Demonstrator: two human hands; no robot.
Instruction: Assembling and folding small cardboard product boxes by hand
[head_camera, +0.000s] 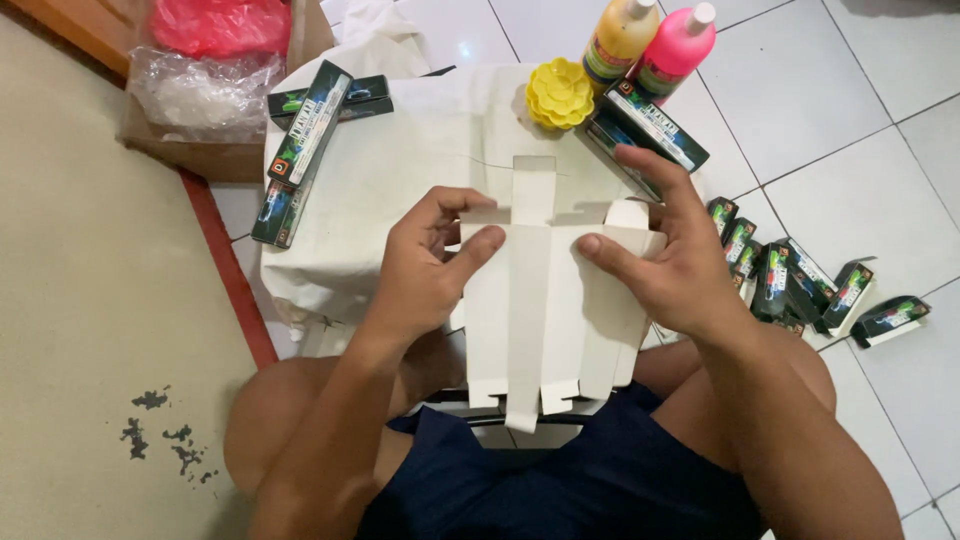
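Observation:
Both my hands grip a flat white cardboard box blank (545, 310), its plain inner side up, over my lap. My left hand (425, 270) pinches the blank's upper left edge, thumb on top. On the upper right, my right hand (665, 255) has its thumb pressed on the card and its fingers bent around a folded side flap. A narrow tab of the blank sticks up between the two hands.
A white cloth (400, 170) covers a low stand ahead, with flat dark green box sleeves (305, 135), a yellow flower-shaped lid (559, 93), a yellow bottle (620, 40) and a pink bottle (676, 48). Several folded dark boxes (800, 285) lie on the tiled floor at right. Plastic bags (205, 60) sit upper left.

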